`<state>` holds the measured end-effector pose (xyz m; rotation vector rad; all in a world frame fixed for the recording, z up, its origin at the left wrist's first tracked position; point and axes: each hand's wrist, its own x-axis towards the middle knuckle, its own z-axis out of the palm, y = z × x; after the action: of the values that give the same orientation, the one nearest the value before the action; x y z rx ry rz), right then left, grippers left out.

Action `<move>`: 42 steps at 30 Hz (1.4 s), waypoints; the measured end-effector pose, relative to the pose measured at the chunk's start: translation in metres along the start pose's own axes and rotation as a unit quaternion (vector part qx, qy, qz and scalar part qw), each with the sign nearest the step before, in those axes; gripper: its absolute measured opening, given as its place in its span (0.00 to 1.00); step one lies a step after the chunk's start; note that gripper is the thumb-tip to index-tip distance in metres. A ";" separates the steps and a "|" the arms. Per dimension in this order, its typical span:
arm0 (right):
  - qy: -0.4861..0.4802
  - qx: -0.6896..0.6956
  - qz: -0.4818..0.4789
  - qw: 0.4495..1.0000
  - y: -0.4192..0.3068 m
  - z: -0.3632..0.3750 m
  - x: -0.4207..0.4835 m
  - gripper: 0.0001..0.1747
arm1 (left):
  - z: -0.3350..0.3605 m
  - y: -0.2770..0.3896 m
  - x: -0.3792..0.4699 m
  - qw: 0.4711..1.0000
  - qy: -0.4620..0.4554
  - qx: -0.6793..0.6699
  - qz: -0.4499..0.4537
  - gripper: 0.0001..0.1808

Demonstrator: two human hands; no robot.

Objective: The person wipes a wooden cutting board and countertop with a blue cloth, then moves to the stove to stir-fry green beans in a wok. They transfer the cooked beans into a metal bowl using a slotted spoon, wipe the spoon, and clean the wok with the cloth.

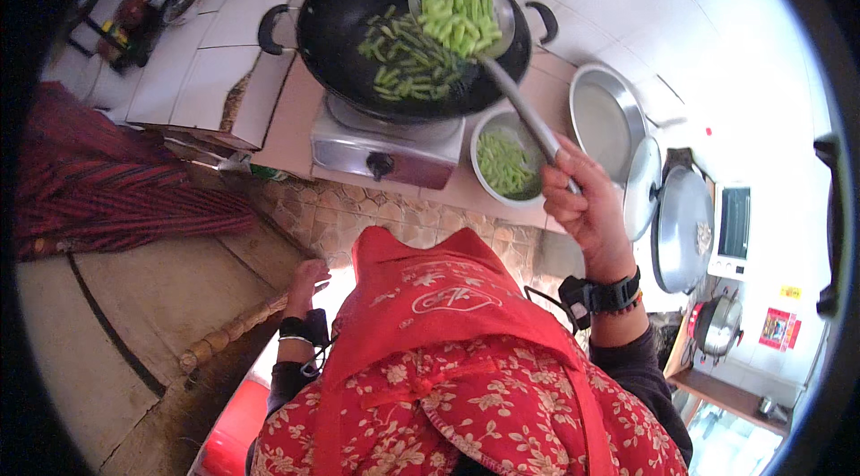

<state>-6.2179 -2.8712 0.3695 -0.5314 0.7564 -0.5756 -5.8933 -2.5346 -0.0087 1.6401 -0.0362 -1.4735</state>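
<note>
My right hand [583, 200] grips the metal handle of a round skimmer [508, 12], tilted over the right side of a black wok [336, 19]. Bright green cut vegetable pieces [463, 16] lie in the skimmer's bowl. Darker green pieces [410, 63] are spread over the wok's bottom. Below the handle stands a pale bowl [478, 170] with more cut green pieces [504, 160] in it. My left hand [309, 278] hangs low at my left side, beside my red apron [430, 274], with nothing visible in it.
The wok sits on a gas stove [386, 153] with a black knob. To the right are a metal basin [607, 123], a lid [643, 190] and a large covered pan [682, 227]. Dark red striped cloth [114, 187] lies at left, above a wood-edged surface [154, 315].
</note>
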 end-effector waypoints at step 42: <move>0.291 -0.614 -0.357 0.641 0.060 -0.202 -0.100 0.29 | 0.071 -0.010 -0.068 0.993 0.028 0.109 -0.036 0.14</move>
<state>-6.4118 -2.8106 0.2555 -2.0684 1.5661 -0.9359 -5.9754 -2.5316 0.0467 1.8757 -0.1106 -1.5201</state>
